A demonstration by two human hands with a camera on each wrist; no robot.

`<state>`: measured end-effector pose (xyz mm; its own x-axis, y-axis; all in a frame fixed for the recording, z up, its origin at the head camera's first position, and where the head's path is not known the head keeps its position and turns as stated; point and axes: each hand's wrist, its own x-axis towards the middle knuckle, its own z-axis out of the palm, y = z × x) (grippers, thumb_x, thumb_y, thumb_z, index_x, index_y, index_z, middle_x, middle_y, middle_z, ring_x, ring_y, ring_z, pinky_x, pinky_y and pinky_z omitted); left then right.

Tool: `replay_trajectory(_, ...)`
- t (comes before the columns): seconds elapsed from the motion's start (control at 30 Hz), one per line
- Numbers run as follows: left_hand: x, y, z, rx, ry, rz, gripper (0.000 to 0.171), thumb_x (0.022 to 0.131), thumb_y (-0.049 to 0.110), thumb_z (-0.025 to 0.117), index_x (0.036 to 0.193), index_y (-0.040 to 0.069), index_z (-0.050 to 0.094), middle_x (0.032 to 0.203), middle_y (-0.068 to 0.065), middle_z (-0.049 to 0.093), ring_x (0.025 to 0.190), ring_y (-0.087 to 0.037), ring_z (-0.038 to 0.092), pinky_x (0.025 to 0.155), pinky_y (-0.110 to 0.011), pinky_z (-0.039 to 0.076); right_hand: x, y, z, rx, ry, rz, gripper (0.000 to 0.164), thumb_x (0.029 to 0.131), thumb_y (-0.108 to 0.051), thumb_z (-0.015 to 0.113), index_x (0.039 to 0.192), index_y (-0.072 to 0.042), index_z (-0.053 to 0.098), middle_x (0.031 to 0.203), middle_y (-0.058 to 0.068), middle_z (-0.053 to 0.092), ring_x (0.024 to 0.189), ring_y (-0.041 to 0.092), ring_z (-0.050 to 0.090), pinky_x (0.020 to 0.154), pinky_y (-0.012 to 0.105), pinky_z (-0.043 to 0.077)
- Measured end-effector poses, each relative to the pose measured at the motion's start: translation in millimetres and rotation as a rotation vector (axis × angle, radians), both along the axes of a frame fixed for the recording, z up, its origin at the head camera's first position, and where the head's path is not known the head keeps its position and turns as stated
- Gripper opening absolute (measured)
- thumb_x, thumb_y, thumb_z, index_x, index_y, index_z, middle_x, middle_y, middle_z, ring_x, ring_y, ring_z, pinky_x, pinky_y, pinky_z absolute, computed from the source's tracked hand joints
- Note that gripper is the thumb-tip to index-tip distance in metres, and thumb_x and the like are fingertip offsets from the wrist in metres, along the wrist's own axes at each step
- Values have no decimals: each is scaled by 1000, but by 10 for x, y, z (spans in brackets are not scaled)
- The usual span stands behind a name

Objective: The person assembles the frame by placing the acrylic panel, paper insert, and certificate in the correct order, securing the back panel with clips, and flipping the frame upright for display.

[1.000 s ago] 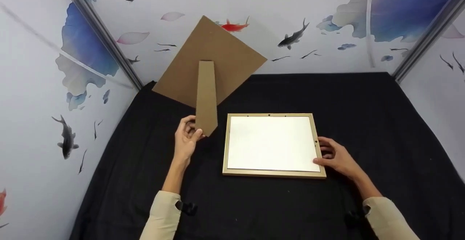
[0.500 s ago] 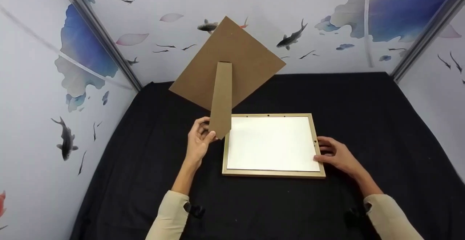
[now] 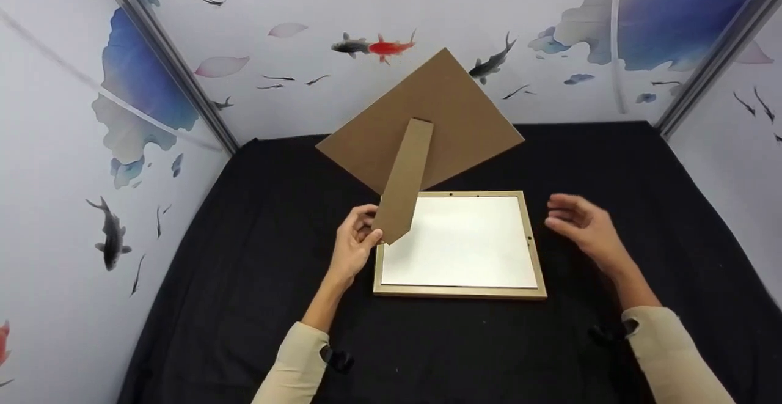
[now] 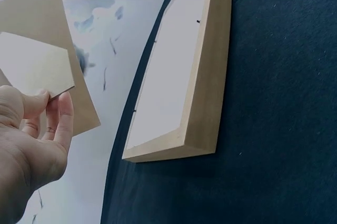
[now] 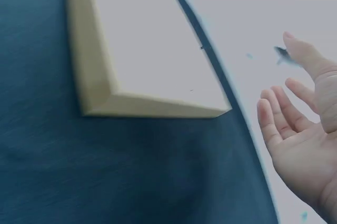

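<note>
A brown picture frame backing board (image 3: 470,110) hangs tilted, corner up, behind and above the far side of a picture frame (image 3: 458,293). My left hand (image 3: 354,242) pinches the lower end of the board's easel leg (image 3: 403,184) between thumb and fingers; the left wrist view shows this grip on the leg (image 4: 37,66) too. The gold-edged frame lies on the cloth with a white sheet (image 3: 464,251) inside it, and the leg's tip overlaps its left part. Off the frame's right side, my right hand (image 3: 583,230) is raised with loosely bent fingers, holding nothing.
Black cloth (image 3: 452,355) covers the table. White walls printed with fish and leaves (image 3: 293,0) rise at the back and both sides, with metal posts (image 3: 177,62) at the corners. Small dark tabs (image 4: 198,21) show along the picture frame's inner edge.
My left hand has carried the backing board rightward, tilting it further and lowering it over the frame's left part. My right hand has let go of the frame's right edge and moved up and right.
</note>
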<state>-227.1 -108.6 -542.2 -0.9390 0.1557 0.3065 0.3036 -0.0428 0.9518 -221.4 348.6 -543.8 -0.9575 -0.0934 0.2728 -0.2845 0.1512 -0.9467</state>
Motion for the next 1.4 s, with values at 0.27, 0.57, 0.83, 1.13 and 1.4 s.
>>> replay_trajectory(0.27,14,43,-50,1,-3,-26,44,90,-18,64,130,-3,57,99,-19,61,83,-29,64,73,-38,58,-224,-126,453,-21,135,10,47,90,10,71,134,10,57,129,31,55,112,29,59,93,26,50)
replay_trajectory(0.57,19,42,-62,-47,12,-23,44,90,-18,64,130,-1,59,97,-18,60,82,-28,63,74,-50,58,-380,-387,715,-4,195,-8,52,87,12,73,136,7,56,131,27,56,115,38,55,93,28,50)
replay_trajectory(0.83,36,33,-51,-53,6,-33,45,89,-19,63,129,0,60,98,-17,62,82,-29,64,74,-54,57,-346,-602,1019,24,216,13,53,86,12,75,136,8,56,127,31,55,112,34,59,92,29,52)
replay_trajectory(1.13,47,31,-56,-51,10,-33,43,89,-18,64,129,-2,59,97,-19,60,83,-29,63,73,-46,58,-381,-683,1048,74,261,69,35,90,12,69,125,12,62,113,30,64,97,26,65,84,24,54)
replay_trajectory(1.4,42,0,-22,-46,46,-45,43,88,-19,64,128,-4,61,96,-21,62,81,-30,62,71,-37,56,-275,-696,981,149,318,-17,16,93,14,65,108,14,67,93,29,64,75,29,57,69,20,52)
